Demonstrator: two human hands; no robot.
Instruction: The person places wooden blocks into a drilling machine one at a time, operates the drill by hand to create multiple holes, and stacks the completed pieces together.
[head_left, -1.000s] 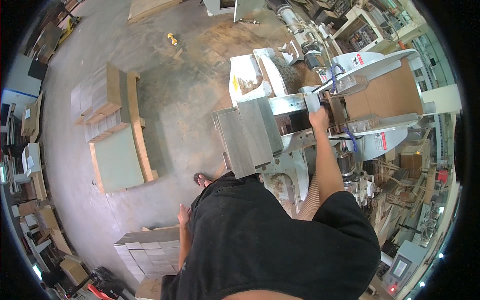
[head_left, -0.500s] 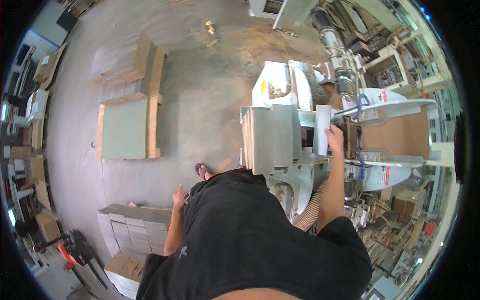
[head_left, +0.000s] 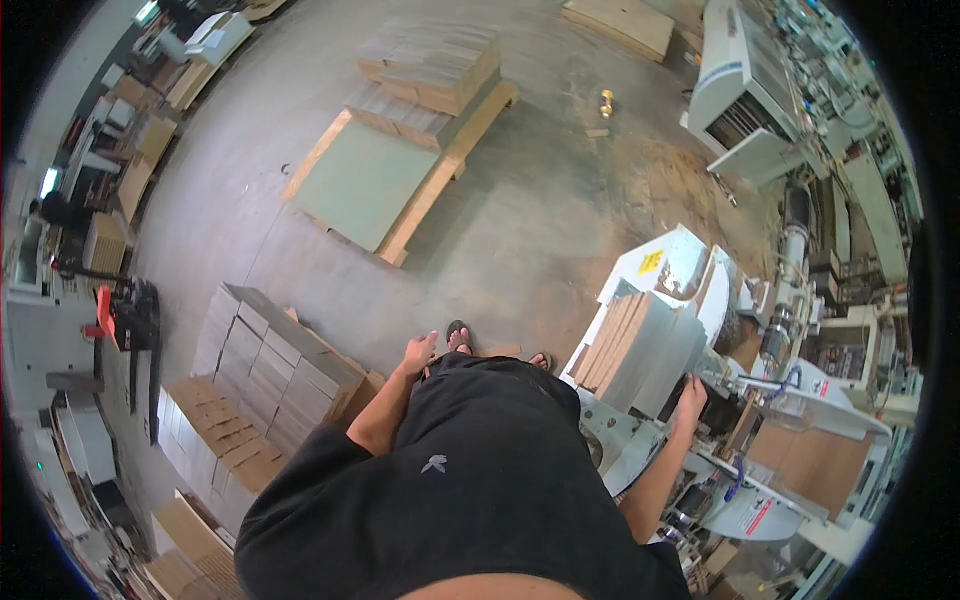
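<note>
A stack of flat grey boards (head_left: 640,350) with brown edges stands on the white machine (head_left: 680,262) to my right. My right hand (head_left: 689,400) is at the right-hand edge of this stack, its fingers bent and close together. Whatever lies between them is hidden from view. Near my left hip, my left hand (head_left: 420,353) hangs free with fingers loosely apart and nothing in it. Beyond my right hand is the machine's brown bed (head_left: 812,462), set between pale guards.
A large pile of grey boards (head_left: 270,350) stands close on my left, brown cartons (head_left: 225,425) beside it. Ahead, a wooden pallet (head_left: 440,190) bears a green sheet (head_left: 365,185) and stacked boards. A red and black pallet truck (head_left: 125,315) is at far left.
My view has turned leftward, so the machine sits lower and further right. The pale strip-like board at my right hand no longer shows apart from the stack. My left hand stays free.
</note>
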